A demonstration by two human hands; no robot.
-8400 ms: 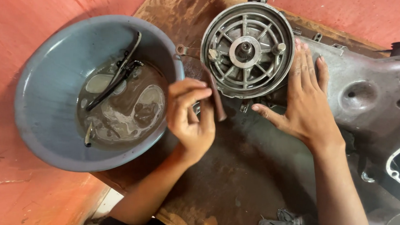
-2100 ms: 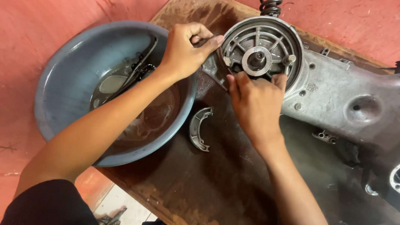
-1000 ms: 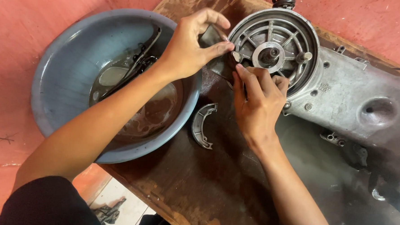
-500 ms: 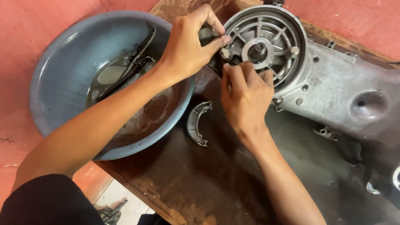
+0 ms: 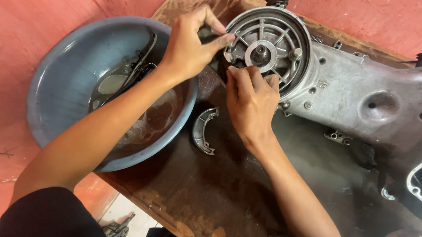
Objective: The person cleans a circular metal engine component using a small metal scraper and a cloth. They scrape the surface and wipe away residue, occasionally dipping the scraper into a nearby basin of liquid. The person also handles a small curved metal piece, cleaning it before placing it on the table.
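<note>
No packages, labels, signs or screens are showing anywhere in this view, near or far, left or right.

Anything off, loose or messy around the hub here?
One curved brake shoe lies loose on the stained wooden board, apart from the round hub where the left hand and right hand meet. The blue basin holds murky liquid with dark parts sunk in it. No spill shows.

One basin (image 5: pixel 60 102), one brake shoe (image 5: pixel 204 130)
</note>
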